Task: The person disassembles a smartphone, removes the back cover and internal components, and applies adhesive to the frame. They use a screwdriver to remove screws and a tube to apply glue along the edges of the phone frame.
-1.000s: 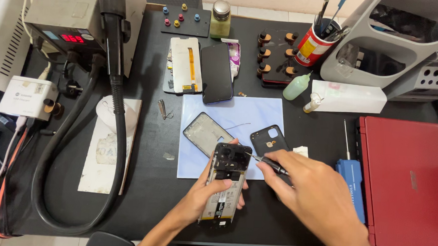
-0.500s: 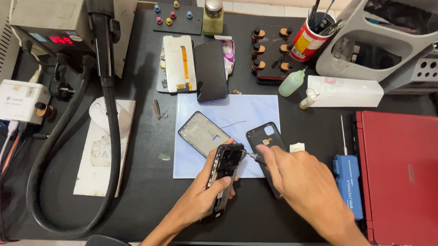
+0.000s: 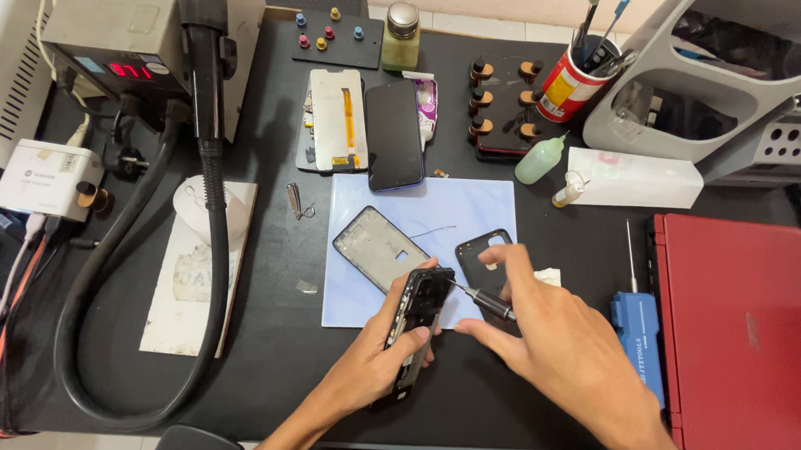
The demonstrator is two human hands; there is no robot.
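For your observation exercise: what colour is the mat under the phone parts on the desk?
The mat is pale blue, seen in the head view.

Only one view on my end: the head cam, looking almost straight down at the black workbench, close enough that both forearms enter from the bottom edge.

The right hand hides most of the screwdriver, the left hand covers the phone's lower half, and the red laptop runs off the right edge.
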